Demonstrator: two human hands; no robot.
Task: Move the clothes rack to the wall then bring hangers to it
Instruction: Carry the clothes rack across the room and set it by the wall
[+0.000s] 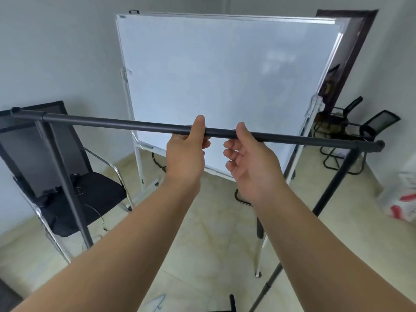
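The black clothes rack [117, 122] stands in front of me, its top bar running from far left to far right at chest height, with dark legs sloping down at both ends. My left hand [185, 152] is wrapped around the bar near its middle. My right hand [249, 156] is just to the right, palm up, fingers spread; only the thumb reaches up to the bar. No hangers are visible on the bar.
A large white whiteboard [225, 86] on a wheeled stand sits right behind the rack. A black mesh chair [67, 176] is at the left by the wall. More black chairs [351, 131] and a white-and-red bag [403, 199] crowd the right corner beside a dark door frame.
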